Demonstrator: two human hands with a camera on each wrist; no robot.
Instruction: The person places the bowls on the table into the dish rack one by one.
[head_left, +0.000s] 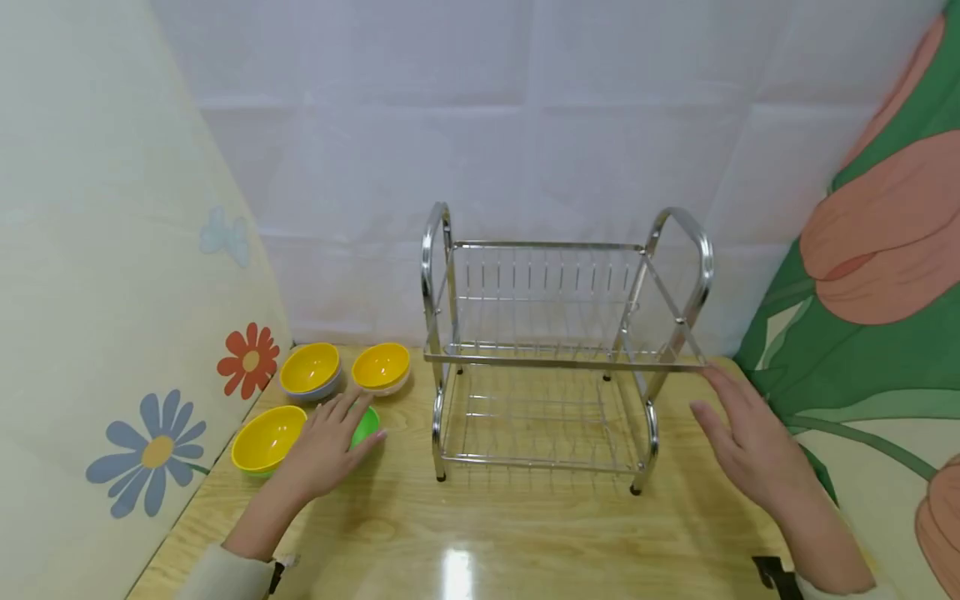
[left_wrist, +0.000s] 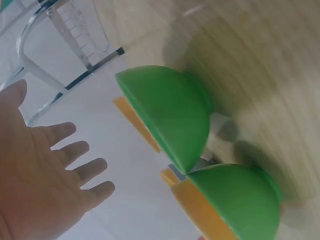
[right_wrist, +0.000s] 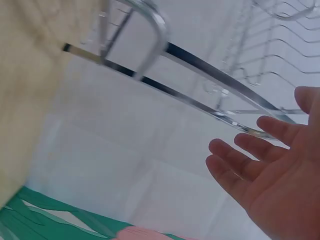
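Note:
My left hand (head_left: 322, 450) hovers over a green bowl (head_left: 366, 426), partly hiding it, with its fingers spread and nothing held. In the left wrist view the hand's fingers (left_wrist: 90, 172) stand apart from two bowls with green outsides, a nearer one (left_wrist: 240, 200) and another one (left_wrist: 167, 107). Beside the hand is a yellow-lined bowl with a green outside (head_left: 268, 437). My right hand (head_left: 753, 446) is held out at the right of a two-tier metal dish rack (head_left: 555, 363), fingers extended near its upper front corner. Whether the fingertips touch the rack I cannot tell.
Behind the left hand stand a yellow-lined bowl with a bluish outside (head_left: 310, 368) and another with a pale outside (head_left: 381, 367). The wooden table (head_left: 375, 533) meets a white cloth (head_left: 360, 192) at the back. Flower-printed panels flank both sides.

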